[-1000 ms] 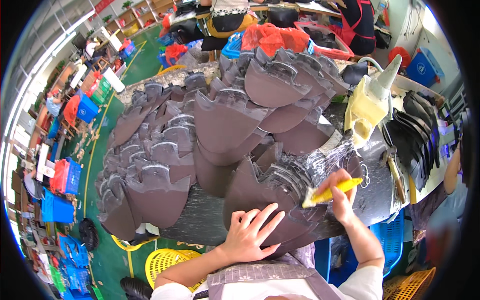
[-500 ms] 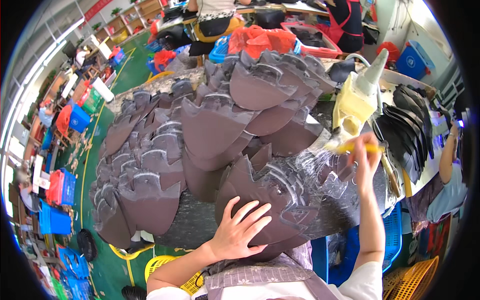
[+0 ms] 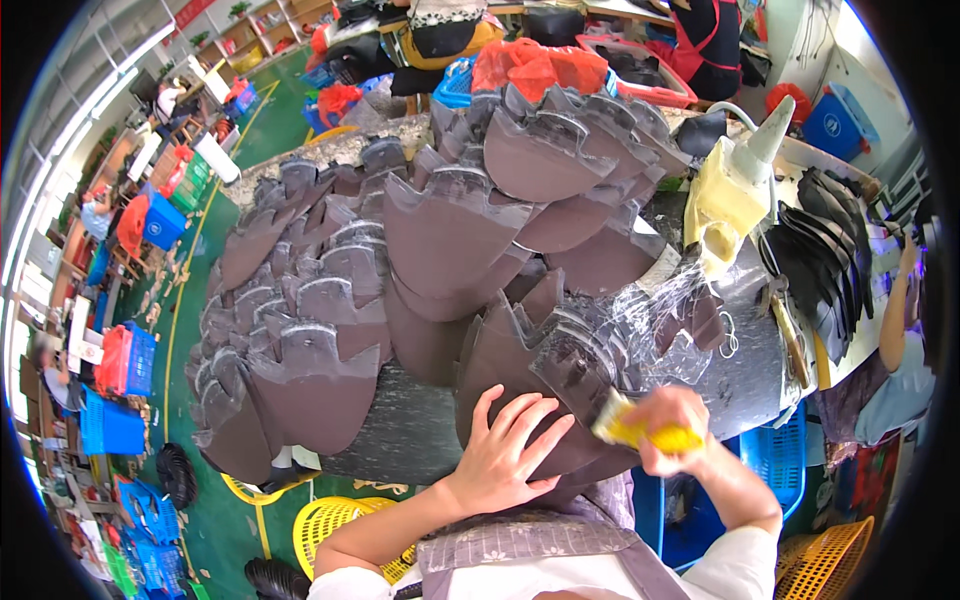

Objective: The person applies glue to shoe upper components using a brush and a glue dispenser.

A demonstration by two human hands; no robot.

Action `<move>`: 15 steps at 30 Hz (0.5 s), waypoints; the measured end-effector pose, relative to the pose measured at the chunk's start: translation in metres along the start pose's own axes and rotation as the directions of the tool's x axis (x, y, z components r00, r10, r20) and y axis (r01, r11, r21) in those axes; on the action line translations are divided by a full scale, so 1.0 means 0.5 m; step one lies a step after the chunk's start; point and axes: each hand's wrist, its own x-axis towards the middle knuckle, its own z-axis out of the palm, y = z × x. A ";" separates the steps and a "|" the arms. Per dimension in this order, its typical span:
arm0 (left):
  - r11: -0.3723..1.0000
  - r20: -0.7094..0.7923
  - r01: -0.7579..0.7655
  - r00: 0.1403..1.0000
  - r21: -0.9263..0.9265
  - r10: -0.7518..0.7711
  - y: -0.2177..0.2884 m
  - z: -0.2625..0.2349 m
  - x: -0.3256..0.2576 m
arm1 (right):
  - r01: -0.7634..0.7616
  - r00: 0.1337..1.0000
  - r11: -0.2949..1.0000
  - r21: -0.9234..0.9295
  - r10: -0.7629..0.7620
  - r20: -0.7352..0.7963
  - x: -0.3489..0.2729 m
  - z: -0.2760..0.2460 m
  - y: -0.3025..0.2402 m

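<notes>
My left hand [image 3: 512, 452] lies with its fingers spread on a stack of dark brown, notched shoe-upper pieces [image 3: 500, 355] at the near edge of the table. In my right hand [image 3: 675, 418] is a yellow-handled brush [image 3: 622, 420]. Its pale bristles are at the right edge of that stack, over the notched, layered ends; whether they touch is hard to tell. Beyond the hands stands a cream-coloured container [image 3: 716, 200] with an opening low in front and a grey cone on top. Whitish glue strands [image 3: 660, 295] run below it.
Overlapping brown pieces [image 3: 310, 360] cover the table's left and middle. Black curved pieces [image 3: 820, 255] lie at the right beside a wooden-handled tool [image 3: 790, 340]. Blue crates [image 3: 775, 460] and a yellow basket [image 3: 335, 525] stand below the near edge. Another person's arm [image 3: 893, 310] shows far right.
My right hand has brought the brush from just below the cream container down and left to the stack. My left hand still rests on the pieces. The whole view has shifted slightly.
</notes>
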 end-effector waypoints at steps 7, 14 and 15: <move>1.000 0.028 -0.015 0.999 -0.006 0.016 -0.003 0.000 0.002 | -0.066 0.998 0.980 -0.189 0.062 -0.028 0.002 -0.016 -0.078; 0.996 0.011 -0.066 0.998 -0.053 0.067 -0.011 0.000 -0.008 | -0.532 0.791 0.814 0.231 0.576 -0.209 0.101 -0.050 -0.060; 0.997 0.007 -0.059 0.998 -0.045 0.059 -0.010 -0.001 -0.012 | -0.602 0.778 0.787 0.135 0.616 -0.120 0.141 -0.043 -0.054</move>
